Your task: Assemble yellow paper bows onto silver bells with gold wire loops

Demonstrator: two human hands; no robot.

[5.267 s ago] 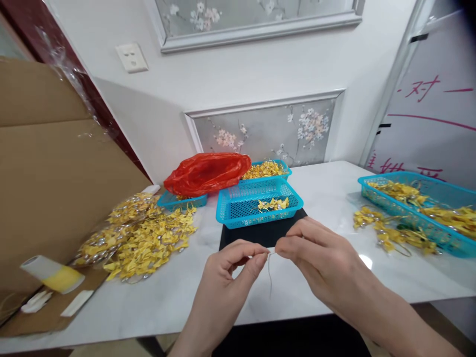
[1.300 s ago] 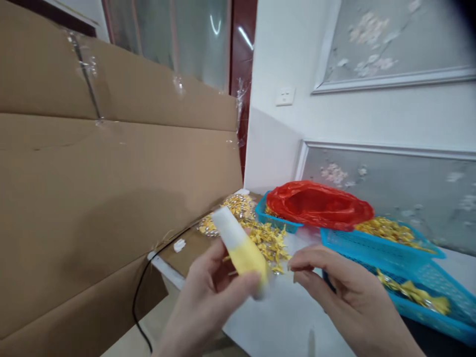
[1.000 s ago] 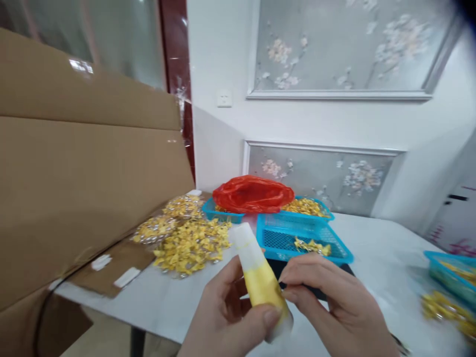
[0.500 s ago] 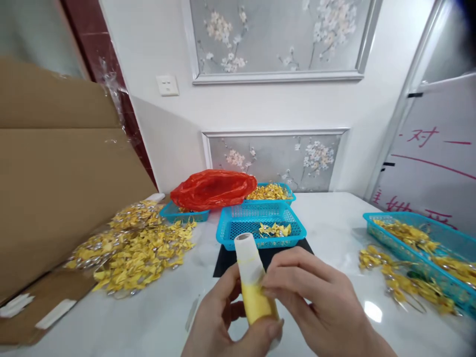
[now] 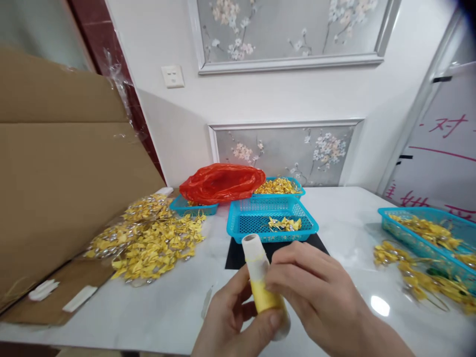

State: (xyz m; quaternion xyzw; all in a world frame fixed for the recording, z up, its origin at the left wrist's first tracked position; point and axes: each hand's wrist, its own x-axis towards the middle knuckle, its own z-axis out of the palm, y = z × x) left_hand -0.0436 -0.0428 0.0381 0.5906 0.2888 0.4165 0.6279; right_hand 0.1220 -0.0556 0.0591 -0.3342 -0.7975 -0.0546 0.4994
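My left hand [image 5: 232,322] grips a spool of yellow thread [image 5: 260,277] on a white cone, held upright low in the middle of the view. The fingers of my right hand [image 5: 316,292] rest on the spool's yellow middle from the right. Just behind the hands lies a black mat [image 5: 238,255], and on its far edge stands a blue mesh basket [image 5: 241,220] with a few yellow pieces [image 5: 284,224] inside.
A heap of yellow pieces [image 5: 148,238] lies at the left beside a big cardboard sheet [image 5: 55,173]. A red plastic bag [image 5: 221,181] covers a blue basket [image 5: 184,206]; another blue basket [image 5: 299,191] holds gold pieces. At the right a blue basket [image 5: 424,233] and loose yellow strands [image 5: 409,272].
My left hand has picked the spool up from the cardboard at the left and brought it in front of me. My right hand has closed onto it. The view swung back to the table.
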